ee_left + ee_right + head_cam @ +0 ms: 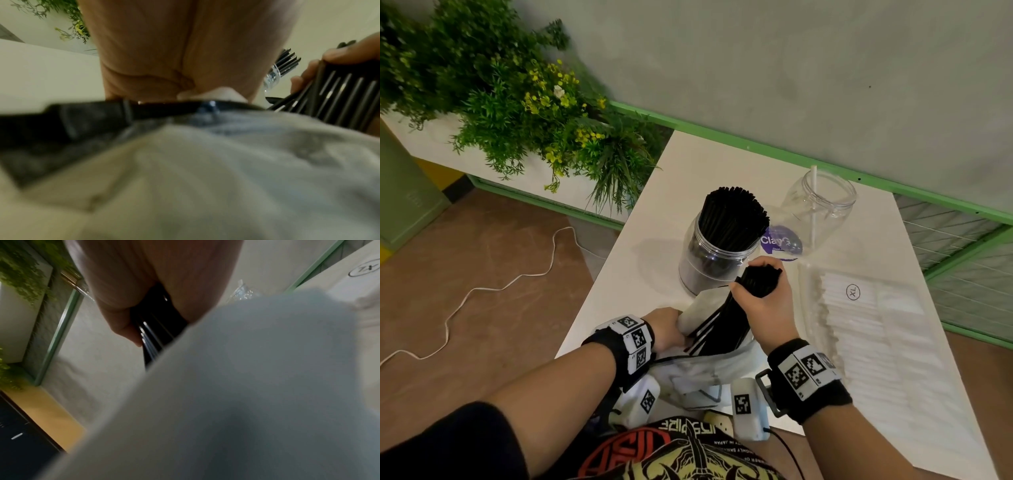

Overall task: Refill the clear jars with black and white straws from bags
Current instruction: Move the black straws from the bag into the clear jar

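My right hand [760,294] grips a bundle of black straws [726,325] whose lower ends still sit in a clear plastic bag [705,370] at the table's near edge. The bundle also shows as black straws [345,97] and black straws [156,331] in the wrist views. My left hand [666,329] holds the bag's mouth on its left side. Just beyond stands a clear jar [709,257] packed with black straws. Behind and to the right a second clear jar [818,209] holds a single white straw [813,202].
A large clear bag of white straws [869,329] marked XL lies on the white table [650,212] to the right. A purple lid [780,241] lies between the jars. A planter with green plants [517,102] is at the left, with a white cable [493,284] on the floor.
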Available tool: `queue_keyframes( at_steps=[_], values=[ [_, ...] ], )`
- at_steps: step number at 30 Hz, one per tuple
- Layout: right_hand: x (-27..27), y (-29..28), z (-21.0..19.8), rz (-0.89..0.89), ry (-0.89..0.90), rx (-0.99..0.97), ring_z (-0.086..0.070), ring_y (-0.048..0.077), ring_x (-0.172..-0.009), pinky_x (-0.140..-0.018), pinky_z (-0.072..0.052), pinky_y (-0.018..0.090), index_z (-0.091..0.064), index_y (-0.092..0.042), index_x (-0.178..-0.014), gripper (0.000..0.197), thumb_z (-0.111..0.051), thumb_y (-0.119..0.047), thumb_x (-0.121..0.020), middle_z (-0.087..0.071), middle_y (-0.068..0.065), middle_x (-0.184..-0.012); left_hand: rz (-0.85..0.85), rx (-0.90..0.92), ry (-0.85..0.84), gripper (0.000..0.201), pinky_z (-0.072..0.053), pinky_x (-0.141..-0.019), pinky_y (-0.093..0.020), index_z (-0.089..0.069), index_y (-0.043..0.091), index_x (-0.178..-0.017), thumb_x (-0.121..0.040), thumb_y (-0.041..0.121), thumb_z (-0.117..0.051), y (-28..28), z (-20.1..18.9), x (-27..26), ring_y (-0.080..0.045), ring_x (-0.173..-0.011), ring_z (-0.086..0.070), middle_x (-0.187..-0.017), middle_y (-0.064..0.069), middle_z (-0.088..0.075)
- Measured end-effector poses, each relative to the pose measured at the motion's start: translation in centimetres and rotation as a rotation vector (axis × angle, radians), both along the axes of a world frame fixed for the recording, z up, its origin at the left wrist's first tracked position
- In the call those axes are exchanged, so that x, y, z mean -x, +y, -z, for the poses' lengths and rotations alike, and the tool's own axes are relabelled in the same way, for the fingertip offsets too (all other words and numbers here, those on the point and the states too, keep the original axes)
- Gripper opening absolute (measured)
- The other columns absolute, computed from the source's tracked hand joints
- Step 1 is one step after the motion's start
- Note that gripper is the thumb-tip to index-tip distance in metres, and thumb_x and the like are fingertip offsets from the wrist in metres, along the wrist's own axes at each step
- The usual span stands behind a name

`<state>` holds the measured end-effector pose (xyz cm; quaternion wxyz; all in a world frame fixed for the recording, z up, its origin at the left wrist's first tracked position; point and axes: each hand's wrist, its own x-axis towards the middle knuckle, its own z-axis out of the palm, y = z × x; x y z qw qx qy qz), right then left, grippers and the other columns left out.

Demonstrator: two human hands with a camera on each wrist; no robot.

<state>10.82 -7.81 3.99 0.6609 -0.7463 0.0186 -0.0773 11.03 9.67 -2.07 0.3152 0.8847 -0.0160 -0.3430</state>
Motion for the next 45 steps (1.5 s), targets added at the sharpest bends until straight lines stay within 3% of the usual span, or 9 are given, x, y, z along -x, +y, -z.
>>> queue_keyframes(
  at_steps=[7, 11, 16, 22, 25, 30, 38, 42, 45],
  values=[
    [-0.4, -0.4, -2.3, -0.004, -0.136, -0.041, -0.058, 0.002, -0.079, -0.074, -0.048, 0.015, -0.054, -0.015, -0.098, 0.039, -0.067, 0.014, -0.076, -0.058, -0.011, -0.084, -0.288, 0.162, -0.099, 0.019, -0.047, -0.091, -0.036, -0.065, 0.019, -0.102, -0.092, 0.021, -0.049, 1.3, -0.1, -0.7, -0.026, -0.102, -0.06, -0.106, -0.007, -0.067],
    [0.7, 0.3, -1.6, 0.02, -0.201, 0.044, -0.057, 0.004, -0.083, -0.076, -0.046, 0.014, -0.053, -0.018, -0.098, 0.039, -0.068, 0.01, -0.077, -0.057, -0.018, -0.088, -0.49, 0.38, -0.153, 0.024, -0.05, -0.089, -0.046, -0.06, 0.015, -0.087, -0.078, 0.023, -0.04, 1.3, -0.7, -0.7, -0.032, -0.093, -0.061, -0.094, -0.01, -0.067],
    [1.9, 0.1, 0.2, 0.131, -0.169, 0.01, -0.057, 0.001, -0.082, -0.075, -0.046, 0.014, -0.052, -0.018, -0.1, 0.037, -0.07, 0.006, -0.079, -0.057, -0.021, -0.087, -0.63, 0.528, -0.149, 0.027, -0.042, -0.075, -0.03, -0.053, 0.021, -0.078, -0.089, 0.001, -0.04, 0.9, -1.1, -0.6, -0.022, -0.078, -0.054, -0.075, 0.0, -0.06],
    [1.9, -0.2, -0.2, 0.135, -0.238, -0.038, -0.063, 0.021, -0.093, -0.086, -0.047, 0.021, -0.053, -0.022, -0.1, 0.044, -0.064, 0.013, -0.078, -0.064, 0.005, -0.093, -0.647, 0.578, -0.099, 0.021, -0.038, -0.075, -0.032, -0.054, 0.025, -0.072, -0.081, 0.007, -0.048, 1.1, -1.1, -0.2, -0.023, -0.078, -0.05, -0.075, -0.004, -0.057],
    [2.3, 0.1, -0.5, 0.09, -0.303, -0.042, -0.063, 0.022, -0.088, -0.083, -0.049, 0.021, -0.053, -0.019, -0.1, 0.043, -0.062, 0.017, -0.077, -0.064, 0.004, -0.09, -0.638, 0.604, -0.133, 0.012, -0.042, -0.078, -0.037, -0.057, 0.033, -0.074, -0.071, 0.021, -0.054, 1.6, -1.2, 0.0, -0.023, -0.082, -0.053, -0.082, -0.002, -0.059],
    [2.3, 0.1, 1.0, 0.132, -0.267, -0.048, -0.063, 0.023, -0.091, -0.087, -0.048, 0.025, -0.049, -0.026, -0.111, 0.054, -0.064, 0.015, -0.079, -0.064, 0.002, -0.096, -0.514, 0.473, -0.297, 0.035, -0.048, -0.076, -0.031, -0.047, 0.025, -0.115, -0.088, 0.006, -0.056, 1.8, -2.7, 0.4, -0.015, -0.082, -0.057, -0.099, 0.005, -0.055],
    [3.8, 1.0, 1.4, 0.008, -0.452, 0.063, -0.063, 0.023, -0.092, -0.09, -0.05, 0.037, -0.038, -0.009, -0.13, 0.061, -0.064, 0.009, -0.078, -0.062, -0.002, -0.094, -0.449, 0.491, -0.364, 0.028, -0.043, -0.077, -0.022, -0.059, 0.028, -0.1, -0.089, 0.003, -0.05, 1.6, -3.0, 1.0, -0.015, -0.09, -0.058, -0.093, 0.003, -0.065],
    [4.0, 0.7, 2.9, 0.069, -0.215, 0.003, -0.066, 0.021, -0.094, -0.087, -0.053, 0.032, -0.04, -0.026, -0.132, 0.068, -0.069, 0.004, -0.079, -0.066, 0.006, -0.095, -0.445, 0.497, -0.344, 0.029, -0.049, -0.083, -0.033, -0.061, 0.032, -0.1, -0.089, 0.006, -0.052, 1.4, -2.8, 1.4, -0.02, -0.092, -0.061, -0.099, 0.003, -0.066],
    [3.8, 0.3, 4.0, 0.128, -0.012, -0.051, -0.066, 0.014, -0.095, -0.087, -0.055, 0.033, -0.054, -0.021, -0.12, 0.051, -0.073, 0.0, -0.078, -0.067, -0.002, -0.097, -0.411, 0.489, -0.313, 0.031, -0.048, -0.079, -0.024, -0.058, 0.031, -0.11, -0.09, 0.008, -0.053, 1.1, -2.9, 1.7, -0.015, -0.09, -0.059, -0.107, 0.006, -0.062]
  ],
)
